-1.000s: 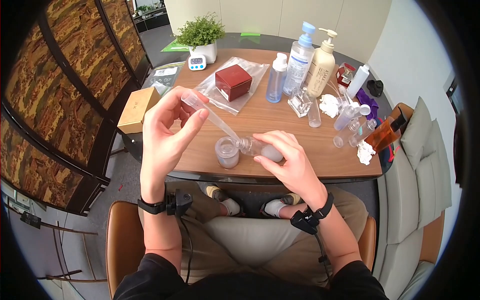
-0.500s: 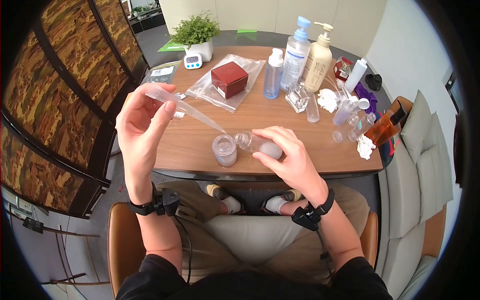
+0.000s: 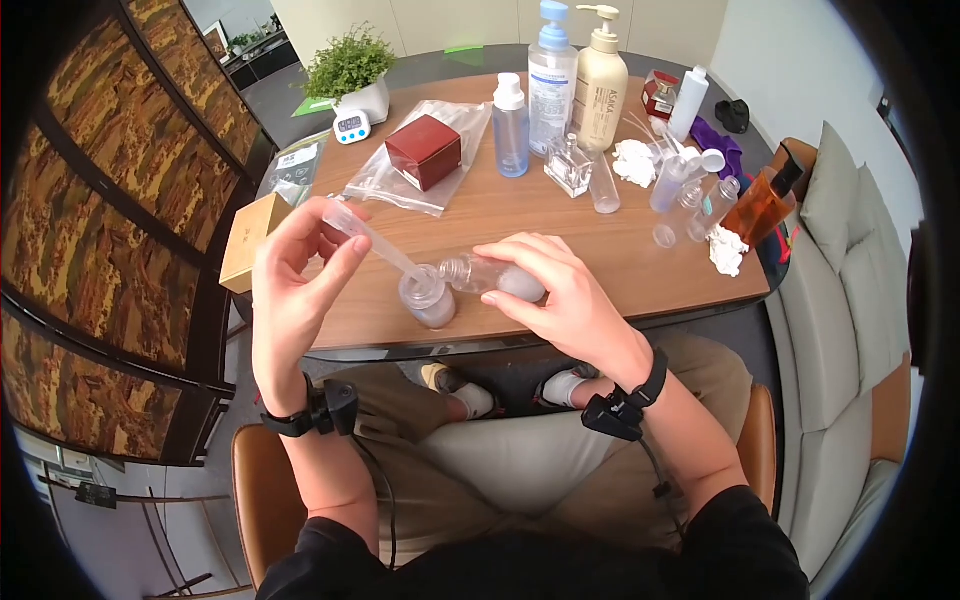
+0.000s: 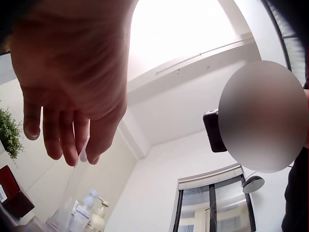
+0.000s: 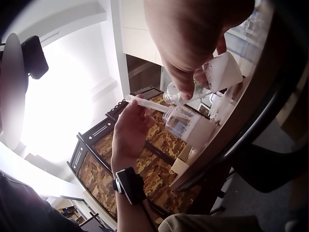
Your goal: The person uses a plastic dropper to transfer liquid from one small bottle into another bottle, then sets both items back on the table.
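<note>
My left hand [image 3: 300,290] pinches a translucent plastic pipette [image 3: 388,246] near its wide upper end, between thumb and fingers. The pipette slants down to the right, its narrow tip in the mouth of a small clear jar [image 3: 428,302]. That jar stands on the table near the front edge, with whitish contents low inside. My right hand [image 3: 572,300] grips a small clear bottle [image 3: 468,272] that leans on its side, neck toward the jar. White contents [image 5: 223,72] lie toward the bottle's base in the right wrist view. The left wrist view shows the pipette below my fingertips.
Pump bottles [image 3: 600,90] stand at the back, near a glass perfume bottle [image 3: 569,170] and a clear tube [image 3: 603,190]. Several clear bottles [image 3: 682,212], crumpled tissue [image 3: 727,252] and an amber bottle [image 3: 762,205] are at right. A red box [image 3: 424,152] sits on a plastic bag.
The pipette's tip has left the small bottle's mouth, moved left and gone into the jar's mouth. The left hand swung left, then came back. The right hand keeps its grip on the bottle.
</note>
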`<state>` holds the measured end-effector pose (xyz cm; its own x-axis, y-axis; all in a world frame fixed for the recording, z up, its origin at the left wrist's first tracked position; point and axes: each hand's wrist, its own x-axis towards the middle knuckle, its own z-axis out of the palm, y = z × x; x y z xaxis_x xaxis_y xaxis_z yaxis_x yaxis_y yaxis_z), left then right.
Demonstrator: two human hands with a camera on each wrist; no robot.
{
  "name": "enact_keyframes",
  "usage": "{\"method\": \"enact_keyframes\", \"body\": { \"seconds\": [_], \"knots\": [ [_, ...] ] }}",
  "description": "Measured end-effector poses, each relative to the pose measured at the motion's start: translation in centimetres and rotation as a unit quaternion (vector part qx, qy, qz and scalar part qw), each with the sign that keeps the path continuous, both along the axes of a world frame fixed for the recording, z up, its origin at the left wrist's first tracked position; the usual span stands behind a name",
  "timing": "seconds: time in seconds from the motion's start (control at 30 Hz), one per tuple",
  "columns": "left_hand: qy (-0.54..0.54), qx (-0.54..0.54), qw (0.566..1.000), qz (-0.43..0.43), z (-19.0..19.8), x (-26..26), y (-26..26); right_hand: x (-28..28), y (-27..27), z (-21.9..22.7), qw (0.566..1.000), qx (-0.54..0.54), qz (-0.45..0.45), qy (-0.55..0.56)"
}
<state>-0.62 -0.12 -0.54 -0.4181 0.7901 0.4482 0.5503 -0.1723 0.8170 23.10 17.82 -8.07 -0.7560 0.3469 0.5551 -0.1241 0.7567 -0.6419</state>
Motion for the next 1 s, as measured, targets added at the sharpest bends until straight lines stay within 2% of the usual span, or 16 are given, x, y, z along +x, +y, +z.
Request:
{"method": "enact_keyframes", "body": {
  "seconds": [0.27,1.0],
  "knots": [
    [0.066,-0.085,0.994,-0.024,-0.16,0.71,0.77,-0.04,-0.03,-0.26,1.0,0.01,0.003,0.016],
    [0.075,-0.076,0.994,-0.016,-0.24,0.97,0.89,-0.38,-0.06,-0.43,1.0,0.015,0.006,0.02]
  ]
}}
